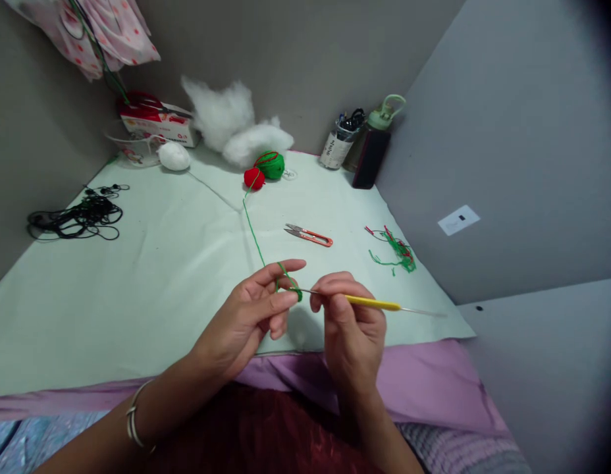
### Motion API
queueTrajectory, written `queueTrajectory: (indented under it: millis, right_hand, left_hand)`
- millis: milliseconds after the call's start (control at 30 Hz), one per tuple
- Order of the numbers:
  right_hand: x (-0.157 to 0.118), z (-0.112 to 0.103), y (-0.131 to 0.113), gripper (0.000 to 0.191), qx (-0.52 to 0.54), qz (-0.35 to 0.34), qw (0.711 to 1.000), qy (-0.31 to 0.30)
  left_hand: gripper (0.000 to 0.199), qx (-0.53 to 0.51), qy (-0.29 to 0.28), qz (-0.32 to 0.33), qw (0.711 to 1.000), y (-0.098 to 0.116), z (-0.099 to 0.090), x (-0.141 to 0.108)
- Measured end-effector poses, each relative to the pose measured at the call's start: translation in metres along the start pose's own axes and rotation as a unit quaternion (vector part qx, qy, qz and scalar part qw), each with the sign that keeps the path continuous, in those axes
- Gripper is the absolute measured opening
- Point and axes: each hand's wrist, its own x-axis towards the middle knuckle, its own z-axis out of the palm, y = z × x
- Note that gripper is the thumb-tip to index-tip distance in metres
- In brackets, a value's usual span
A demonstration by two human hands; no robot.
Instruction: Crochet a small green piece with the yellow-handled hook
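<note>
My left hand (259, 299) pinches a small piece of green crochet (299, 295) between thumb and fingers, its index finger stretched out with green yarn (255, 238) running over it. That strand leads back across the cloth to the yarn balls. In my right hand (352, 316) is a crochet hook (372, 302) with a yellow handle, gripped like a pen. Its metal tip meets the green piece at my left fingertips; whether a loop sits on the hook is too small to tell. Orange thread snips (310, 236) lie on the cloth just beyond my hands.
A green yarn ball (270, 166), a red ball (255, 179) and a white ball (174, 157) sit near white stuffing (221, 115). Black cord (83, 216) lies left, yarn scraps (401, 253) right. A pen cup (336, 148), bottle (382, 117) and phone (371, 158) stand at the back.
</note>
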Motion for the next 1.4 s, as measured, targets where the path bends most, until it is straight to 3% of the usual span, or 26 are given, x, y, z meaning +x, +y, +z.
queueTrajectory:
  millis: [133, 333, 467, 700, 933, 1167, 1267, 1333, 1400]
  right_hand:
    - [-0.002, 0.003, 0.003, 0.017, 0.003, 0.022, 1.000, 0.002]
    - [0.000, 0.002, 0.003, 0.016, 0.122, 0.122, 0.985, 0.029]
    - [0.001, 0.000, 0.001, 0.020, 0.127, 0.122, 0.984, 0.012]
    - [-0.008, -0.006, -0.004, 0.021, -0.035, 0.008, 0.999, -0.037]
    - [-0.011, -0.008, -0.002, 0.024, -0.185, -0.149, 0.967, -0.088]
    - [-0.010, -0.010, 0.000, 0.025, -0.206, -0.167, 0.961, -0.082]
    - [-0.014, -0.009, 0.007, 0.031, -0.301, -0.234, 0.920, -0.091]
    - [-0.018, -0.007, 0.013, 0.039, -0.349, -0.269, 0.895, -0.060]
    - [-0.020, -0.006, 0.016, 0.044, -0.356, -0.271, 0.893, -0.044]
  left_hand:
    - [0.029, 0.051, -0.017, 0.024, 0.998, -0.005, 0.000, -0.003]
    - [0.025, 0.085, -0.025, 0.024, 0.996, -0.005, -0.008, -0.004]
    - [0.028, 0.108, -0.010, 0.024, 0.994, -0.005, -0.011, -0.005]
    - [0.030, 0.164, 0.011, 0.069, 0.984, -0.002, -0.011, -0.009]
    - [0.033, 0.232, 0.078, 0.134, 0.960, -0.005, -0.002, -0.009]
    - [0.034, 0.287, 0.115, 0.220, 0.925, -0.014, 0.000, -0.017]
    - [0.042, 0.239, 0.103, 0.180, 0.949, -0.016, 0.002, -0.015]
    - [0.051, 0.149, 0.071, 0.090, 0.982, -0.013, 0.002, -0.012]
    - [0.054, 0.057, 0.036, 0.000, 0.998, -0.008, 0.002, -0.009]
